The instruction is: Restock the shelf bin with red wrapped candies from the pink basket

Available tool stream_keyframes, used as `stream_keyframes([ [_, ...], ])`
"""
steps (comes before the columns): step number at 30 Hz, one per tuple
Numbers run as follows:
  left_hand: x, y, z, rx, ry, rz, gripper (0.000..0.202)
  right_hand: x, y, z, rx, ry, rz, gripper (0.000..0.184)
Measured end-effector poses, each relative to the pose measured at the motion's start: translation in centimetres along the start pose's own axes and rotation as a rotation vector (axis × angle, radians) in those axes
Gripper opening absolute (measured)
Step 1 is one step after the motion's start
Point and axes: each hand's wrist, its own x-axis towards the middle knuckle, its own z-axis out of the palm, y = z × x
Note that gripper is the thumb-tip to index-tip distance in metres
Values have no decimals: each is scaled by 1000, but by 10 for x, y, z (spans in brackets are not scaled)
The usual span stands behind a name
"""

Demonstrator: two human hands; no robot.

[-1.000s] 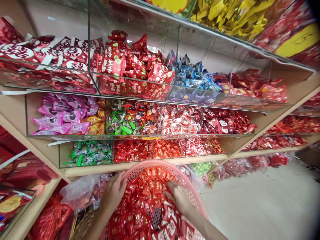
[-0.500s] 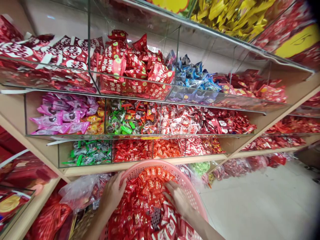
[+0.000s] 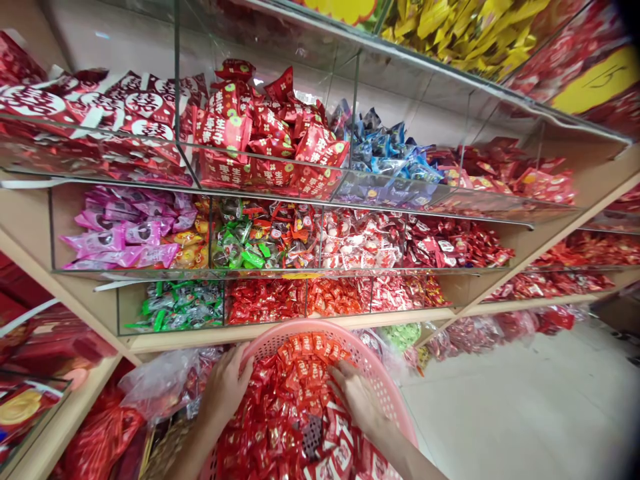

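Observation:
A pink plastic basket (image 3: 373, 363) full of small red and orange wrapped candies (image 3: 300, 373) sits low in front of me, against the shelf edge. My left hand (image 3: 225, 390) grips the basket's left rim, fingers curled over it. My right hand (image 3: 357, 400) lies on the candy pile at the right side of the basket, fingers bent down into the wrappers; what they hold, if anything, is hidden.
Tiered wooden shelves with clear dividers (image 3: 320, 217) hold bins of red, pink, green and blue sweets. A clear bag of candies (image 3: 165, 380) lies left of the basket. Red bags (image 3: 100, 437) sit lower left. Pale floor (image 3: 525, 400) opens to the right.
My right hand has crept slightly left and up over the candies. The left hand and basket have stayed put.

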Motion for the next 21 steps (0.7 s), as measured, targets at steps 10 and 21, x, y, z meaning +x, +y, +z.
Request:
stream_keyframes([
  [10,1,1,-1,10,-2,-10,34,7,-7,-34,-76,3,-45,29],
  [21,-2,-1,2,3,-14,-31,35,156,24,-37,-149,-33,321,21],
])
